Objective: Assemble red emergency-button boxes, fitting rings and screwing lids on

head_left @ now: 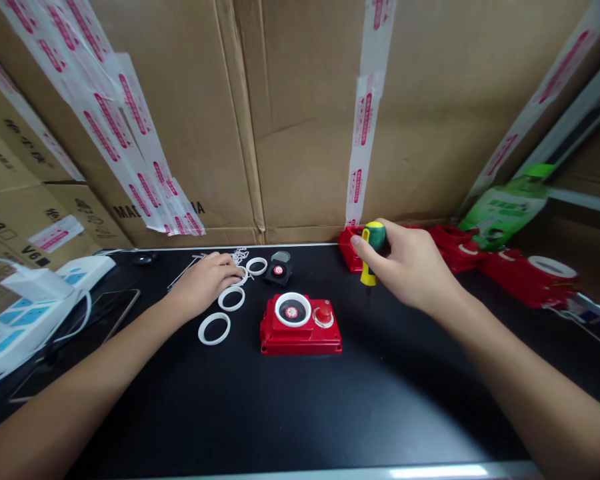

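The right hand has its grip clamped on a yellow and green screwdriver, held upright over the black table, just in front of a red housing by the cardboard wall. The left hand lies palm down with fingers loosely curled on a white ring, nothing clasped. More white rings lie just beside it, and a red button box sits between the hands

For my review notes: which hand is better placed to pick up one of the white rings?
Left. The left hand rests among the white rings, fingertips touching one. The right hand holds a screwdriver, farther away.
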`<state>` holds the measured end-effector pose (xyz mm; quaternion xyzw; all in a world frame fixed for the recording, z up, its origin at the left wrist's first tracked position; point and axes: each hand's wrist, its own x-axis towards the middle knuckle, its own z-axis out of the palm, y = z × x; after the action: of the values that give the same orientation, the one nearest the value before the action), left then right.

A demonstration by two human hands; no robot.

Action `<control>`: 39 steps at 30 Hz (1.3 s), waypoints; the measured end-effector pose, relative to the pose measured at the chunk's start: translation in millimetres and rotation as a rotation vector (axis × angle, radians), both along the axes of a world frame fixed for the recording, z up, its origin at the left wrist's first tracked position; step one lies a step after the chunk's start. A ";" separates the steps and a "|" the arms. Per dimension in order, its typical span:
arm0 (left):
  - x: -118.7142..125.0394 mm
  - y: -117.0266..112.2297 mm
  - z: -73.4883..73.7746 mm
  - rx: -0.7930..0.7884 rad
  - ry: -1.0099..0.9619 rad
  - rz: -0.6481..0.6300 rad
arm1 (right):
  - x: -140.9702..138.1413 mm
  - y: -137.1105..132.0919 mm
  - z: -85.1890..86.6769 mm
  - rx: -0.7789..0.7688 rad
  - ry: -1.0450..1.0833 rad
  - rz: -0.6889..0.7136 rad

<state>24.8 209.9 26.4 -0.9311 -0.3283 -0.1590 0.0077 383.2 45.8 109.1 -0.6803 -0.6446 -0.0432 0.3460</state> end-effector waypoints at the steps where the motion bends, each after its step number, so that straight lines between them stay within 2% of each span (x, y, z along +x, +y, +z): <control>1: 0.5 0.2 -0.8 -0.006 -0.004 0.000 | -1.5 -1.5 0.4 0.003 -0.014 0.010; 11: 7.5 -7.3 6.1 -0.109 -0.086 -0.030 | -3.4 -2.3 -2.3 -0.009 -0.067 0.020; 17: 11.7 -14.3 13.5 -0.166 -0.227 -0.005 | -5.0 -1.6 -3.2 0.027 -0.048 0.015; 21: 17.8 -29.6 19.5 -0.236 -0.413 0.046 | 1.0 0.2 -3.5 0.223 0.133 -0.006; 24: 25.7 -46.2 21.4 -0.333 -0.576 0.035 | 4.2 4.5 -6.0 0.326 0.429 0.028; 28: 35.8 -65.5 21.9 -0.448 -0.717 -0.015 | 0.6 10.6 -10.7 0.213 0.789 0.217; 31: 40.8 -74.9 22.6 -0.503 -0.767 -0.053 | -3.5 12.3 -10.3 0.105 0.878 0.310; 34: 44.3 -83.7 25.0 -0.530 -0.839 -0.128 | -4.0 11.2 -4.9 0.126 0.939 0.321; 36: 45.8 -91.4 27.6 -0.516 -0.891 -0.195 | -4.4 7.6 -0.4 0.137 1.006 0.381; 39: 46.3 -105.3 31.9 -0.436 -0.874 -0.264 | -12.7 -3.6 3.5 -0.064 1.072 0.544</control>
<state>71.1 104.6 58.3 -0.7910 -0.2059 -0.4611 -0.3453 370.5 42.2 112.6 -0.4283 -0.5323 0.4153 0.6007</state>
